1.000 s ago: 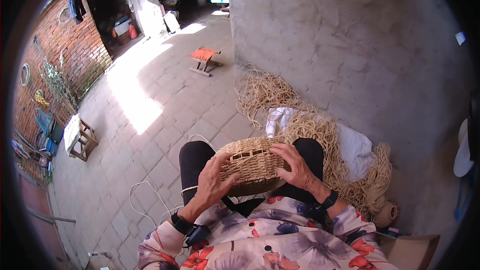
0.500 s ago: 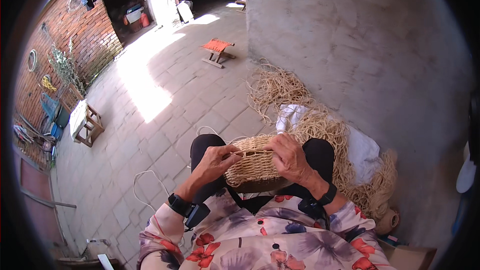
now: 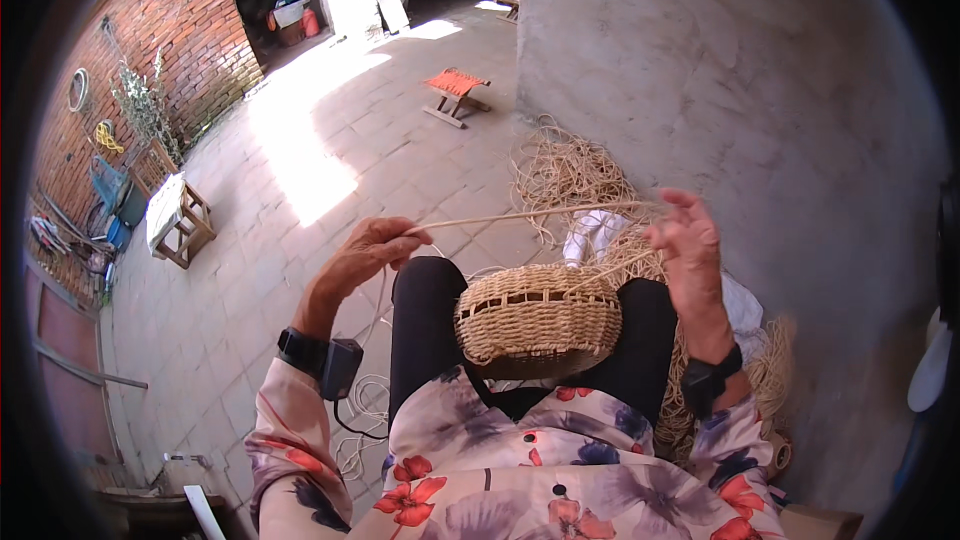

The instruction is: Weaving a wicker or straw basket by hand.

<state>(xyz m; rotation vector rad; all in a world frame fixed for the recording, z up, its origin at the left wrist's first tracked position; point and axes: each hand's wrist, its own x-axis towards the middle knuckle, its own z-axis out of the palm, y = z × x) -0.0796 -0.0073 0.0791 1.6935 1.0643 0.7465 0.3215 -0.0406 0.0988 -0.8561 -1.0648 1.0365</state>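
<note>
We look down into a sunlit paved courtyard (image 3: pixel 300 170), bounded by a tall grey plaster wall (image 3: pixel 720 70) on the right and a red brick wall (image 3: pixel 170 30) on the far left. A large tangled heap of pale straw rope (image 3: pixel 570 170) lies on the paving at the foot of the plaster wall, with more of it beside our right leg. Two small stools stand well apart from us: an orange-topped folding stool (image 3: pixel 455 90) ahead and a wooden stool (image 3: pixel 175 220) to the left. On our lap, resting on dark trousers, sits a half-woven straw basket (image 3: pixel 540 315), bowl-shaped and tipped with its base toward us. Half a second ago both hands were pressed on the basket's rim; now they have lifted and drawn apart, stretching one thin weaving strand (image 3: pixel 530 214) taut above it. Our left hand (image 3: pixel 365 255) pinches one end between thumb and curled fingers; our right hand (image 3: pixel 685 240) is raised, the strand running to its loosely spread fingers. We judge a stitch has just been passed and is now being pulled tight. Each wrist carries a dark band.
</note>
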